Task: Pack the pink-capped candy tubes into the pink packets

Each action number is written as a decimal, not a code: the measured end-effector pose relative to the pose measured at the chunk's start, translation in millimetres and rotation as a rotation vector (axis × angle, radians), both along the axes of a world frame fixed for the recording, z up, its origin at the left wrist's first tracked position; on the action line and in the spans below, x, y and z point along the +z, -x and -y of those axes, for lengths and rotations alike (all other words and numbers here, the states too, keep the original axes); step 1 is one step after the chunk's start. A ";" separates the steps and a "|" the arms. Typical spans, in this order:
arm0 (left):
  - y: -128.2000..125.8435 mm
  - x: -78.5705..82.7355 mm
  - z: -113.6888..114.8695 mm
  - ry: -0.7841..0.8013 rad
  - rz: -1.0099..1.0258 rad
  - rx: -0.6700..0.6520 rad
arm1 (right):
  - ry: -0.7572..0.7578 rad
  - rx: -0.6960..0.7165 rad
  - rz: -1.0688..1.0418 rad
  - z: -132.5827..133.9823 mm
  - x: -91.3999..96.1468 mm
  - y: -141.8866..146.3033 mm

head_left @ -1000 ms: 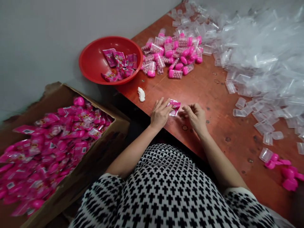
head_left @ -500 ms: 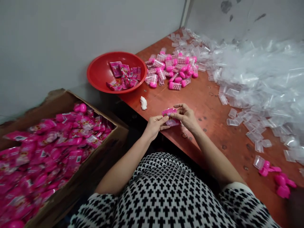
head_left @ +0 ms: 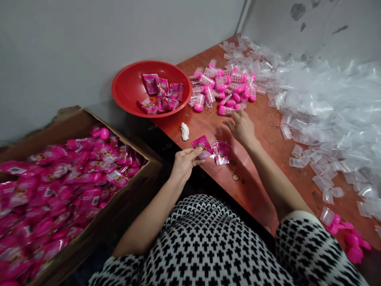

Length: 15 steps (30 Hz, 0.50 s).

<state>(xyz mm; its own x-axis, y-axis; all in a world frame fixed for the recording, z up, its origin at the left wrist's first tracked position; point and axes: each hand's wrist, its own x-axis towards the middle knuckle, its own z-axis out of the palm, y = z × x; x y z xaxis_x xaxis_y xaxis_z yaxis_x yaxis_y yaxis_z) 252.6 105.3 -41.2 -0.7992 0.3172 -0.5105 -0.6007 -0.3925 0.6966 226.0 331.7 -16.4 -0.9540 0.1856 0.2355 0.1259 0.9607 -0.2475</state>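
Observation:
Between thumb and fingers, my left hand [head_left: 185, 161] pinches a flat pink printed packet [head_left: 201, 145] at the table's near edge. Beside it on the tabletop lies a second pink packet [head_left: 222, 150], crinkled and with a shiny clear end. Farther out, my right hand [head_left: 242, 127] is over the table with its fingers stretched apart at the near side of a heap of clear tubes [head_left: 210, 95], which have pink caps and small pink balls inside. Its fingertips are close to the nearest tube; whether they touch it I cannot tell.
A red bowl [head_left: 123, 99] with several pink packets stands at the table's left corner. A small white lump [head_left: 185, 131] lies near it. At left, a cardboard box [head_left: 131, 190] is full of pink packets. Clear empty tubes [head_left: 324, 107] cover the right; pink plastic pieces [head_left: 353, 242] lie nearer.
My right hand has left the packet and moved away toward the filled tubes. The left hand keeps its packet and has shifted slightly left. A second packet now shows on the table.

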 end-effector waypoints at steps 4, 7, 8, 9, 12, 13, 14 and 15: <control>2.8 2.9 1.0 -0.062 0.073 0.046 | -0.098 -0.041 0.023 -18.9 -7.0 44.0; 5.9 0.4 2.7 -0.098 0.108 0.093 | -0.105 -0.042 0.080 -26.0 -14.4 49.8; 6.6 -0.7 2.6 -0.107 0.120 0.105 | -0.091 -0.052 0.106 -27.1 -15.3 46.8; 7.2 -1.8 2.1 -0.117 0.133 0.116 | -0.068 -0.064 0.134 -27.5 -15.2 41.8; 7.7 -3.0 -1.8 -0.162 0.174 0.153 | 0.091 -0.091 0.158 -21.4 -10.0 15.7; 7.5 -2.6 -3.4 -0.177 0.188 0.168 | 0.198 -0.092 0.128 -15.8 -7.3 3.2; 7.0 -1.9 -4.9 -0.189 0.202 0.183 | 0.337 -0.090 0.080 -7.8 -4.5 -11.0; 6.4 -0.9 -6.4 -0.199 0.212 0.193 | 0.517 -0.082 0.037 2.5 -1.8 -26.7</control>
